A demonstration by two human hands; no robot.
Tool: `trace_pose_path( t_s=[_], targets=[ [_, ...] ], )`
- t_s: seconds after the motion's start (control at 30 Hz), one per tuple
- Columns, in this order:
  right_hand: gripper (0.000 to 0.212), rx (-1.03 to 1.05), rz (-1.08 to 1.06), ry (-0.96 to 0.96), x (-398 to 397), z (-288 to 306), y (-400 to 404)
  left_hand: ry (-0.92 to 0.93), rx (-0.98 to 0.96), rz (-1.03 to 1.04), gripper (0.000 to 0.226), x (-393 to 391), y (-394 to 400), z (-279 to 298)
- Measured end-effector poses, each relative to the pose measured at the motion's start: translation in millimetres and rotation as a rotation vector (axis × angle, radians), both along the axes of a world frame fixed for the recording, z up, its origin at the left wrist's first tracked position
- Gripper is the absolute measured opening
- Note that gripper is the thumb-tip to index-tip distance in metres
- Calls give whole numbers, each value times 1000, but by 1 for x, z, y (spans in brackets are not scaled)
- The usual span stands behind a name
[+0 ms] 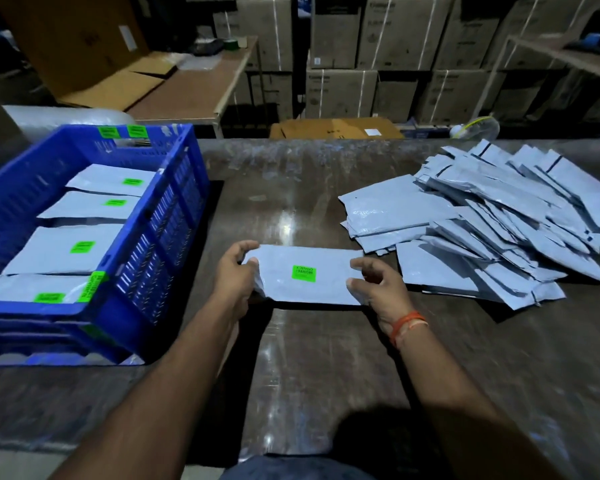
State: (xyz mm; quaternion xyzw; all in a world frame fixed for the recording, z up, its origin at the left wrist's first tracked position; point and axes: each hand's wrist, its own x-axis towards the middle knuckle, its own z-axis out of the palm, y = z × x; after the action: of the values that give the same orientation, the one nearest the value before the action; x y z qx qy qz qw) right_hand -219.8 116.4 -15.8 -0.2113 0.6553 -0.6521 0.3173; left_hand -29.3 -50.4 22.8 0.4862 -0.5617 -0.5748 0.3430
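grey mailer pouch [309,275], green label up, flat above worktop [326,358]; left hand [234,275] grip pinches its left edge, right hand [374,285] grip pinches its right edge.

Blue crate [174,216] of labelled pouches [54,252] at left, loose pouch pile [499,230] right, stacked cartons [395,32] behind.

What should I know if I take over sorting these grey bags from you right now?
Left hand and right hand: each grips one end of a green-stickered grey bag, mid-table.
Done: four stickered bags lie in the blue crate on the left.
To do: probably put this one in the crate, then work through the pile of bags on the right.
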Motion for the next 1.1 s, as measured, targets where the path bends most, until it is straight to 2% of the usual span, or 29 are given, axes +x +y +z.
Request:
trace_pose_path(
  t_s=[0.07, 0.23, 0.33, 0.47, 0.6, 0.67, 0.7, 0.8, 0.97, 1.1],
  targets=[
    [29, -79, 81, -72, 3, 13, -6, 37, -11, 10, 33, 4, -6, 26],
    [25, -128, 233, -145, 14, 70, -35, 131, -18, -51, 20, 25, -30, 88],
    [25, -167, 281, -96, 28, 107, -62, 172, -104, -50, 18, 51, -57, 116],
    [30, -178, 350, -41, 62, 139, -107, 98, -205, 6, 15, 95, -101, 135],
    [31, -128, 350, -11, 104, 159, -149, 62, -200, 16, 13, 139, -139, 149],
    [30, -130, 351, -9, 124, 165, -170, 93, -159, -45, 8, 163, -156, 156],
    [29, -123, 350, 2, 134, 168, -181, 101, -131, -97, 13, 176, -165, 159],
    [29, -91, 338, 45, 161, 176, -211, 33, -70, -221, 29, 215, -196, 165],
    [27, -42, 342, 114, 212, 180, -252, -104, -72, -243, 28, 259, -248, 165],
    [22, 7, 329, 278, 247, 176, -281, -275, -77, -244, 27, 283, -278, 153]
  ],
)
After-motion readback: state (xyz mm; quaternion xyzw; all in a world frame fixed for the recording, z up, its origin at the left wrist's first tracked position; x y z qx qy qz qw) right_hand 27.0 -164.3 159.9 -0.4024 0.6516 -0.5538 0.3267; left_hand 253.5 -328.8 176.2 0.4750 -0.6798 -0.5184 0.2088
